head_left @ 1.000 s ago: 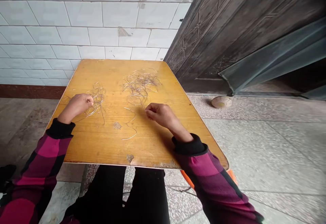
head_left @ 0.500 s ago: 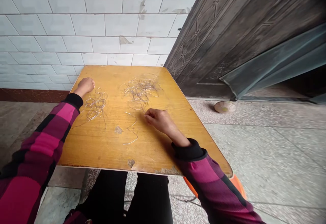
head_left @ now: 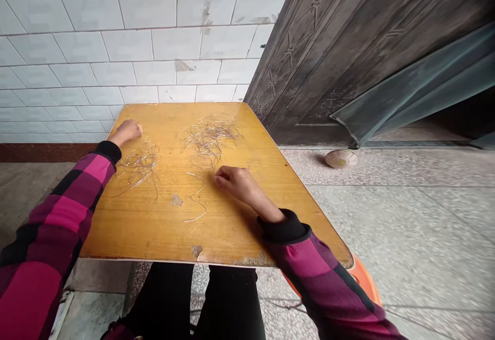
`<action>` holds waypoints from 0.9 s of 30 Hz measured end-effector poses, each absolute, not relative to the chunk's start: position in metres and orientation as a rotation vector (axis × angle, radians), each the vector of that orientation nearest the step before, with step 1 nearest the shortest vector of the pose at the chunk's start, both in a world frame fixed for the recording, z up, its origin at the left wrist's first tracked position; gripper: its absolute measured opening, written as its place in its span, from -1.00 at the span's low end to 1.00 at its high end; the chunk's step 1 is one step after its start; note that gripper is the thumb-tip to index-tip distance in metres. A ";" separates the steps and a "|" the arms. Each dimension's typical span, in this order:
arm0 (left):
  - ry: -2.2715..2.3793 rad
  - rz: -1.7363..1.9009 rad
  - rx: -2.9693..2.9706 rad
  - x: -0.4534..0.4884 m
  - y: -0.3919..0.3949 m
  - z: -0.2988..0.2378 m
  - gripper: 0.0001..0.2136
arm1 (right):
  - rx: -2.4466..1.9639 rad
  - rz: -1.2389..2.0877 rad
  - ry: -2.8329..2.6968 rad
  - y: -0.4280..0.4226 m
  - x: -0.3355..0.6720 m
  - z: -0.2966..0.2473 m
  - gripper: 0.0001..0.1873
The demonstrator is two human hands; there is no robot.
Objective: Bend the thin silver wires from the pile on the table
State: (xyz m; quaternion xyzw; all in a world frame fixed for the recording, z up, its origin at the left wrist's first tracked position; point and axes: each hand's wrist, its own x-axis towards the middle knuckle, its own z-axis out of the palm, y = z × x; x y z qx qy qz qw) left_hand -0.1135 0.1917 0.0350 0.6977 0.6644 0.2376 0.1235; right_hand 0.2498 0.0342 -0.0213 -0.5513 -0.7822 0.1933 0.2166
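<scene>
Snag risk, left side

Left bare hand (head_left: pixel 130 130): fingers curled together, just beyond loose left tangle of thin coppery wire (head_left: pixel 141 170); contents not discernible. Pink-and-black plaid sleeve (head_left: pixel 65 216) could drag loops over the left edge of the yellow wooden tabletop (head_left: pixel 147 239). Single wavy silvery wire (head_left: pixel 204 207) central; denser coppery-wire tangle (head_left: pixel 212 136) behind. Right bare hand (head_left: pixel 240 183): fingertips together, contents unclear. Moving room: front, right.

The left hand (head_left: pixel 128 130) is near a wire tangle (head_left: pixel 139 167), the right hand (head_left: pixel 236 181) beside a bent wire (head_left: pixel 197 192).
</scene>
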 end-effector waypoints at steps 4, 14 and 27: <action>1.961 0.877 1.999 -0.118 0.177 0.061 -0.92 | -1.553 0.525 -2.170 0.035 0.249 -0.020 -0.85; 1.342 1.567 1.591 -0.075 0.096 0.103 -0.95 | -1.432 0.586 -2.038 0.035 0.247 -0.018 -0.83; 0.944 1.096 1.402 -0.007 0.010 0.041 -0.86 | -1.174 0.749 -2.335 0.027 0.250 -0.010 -0.87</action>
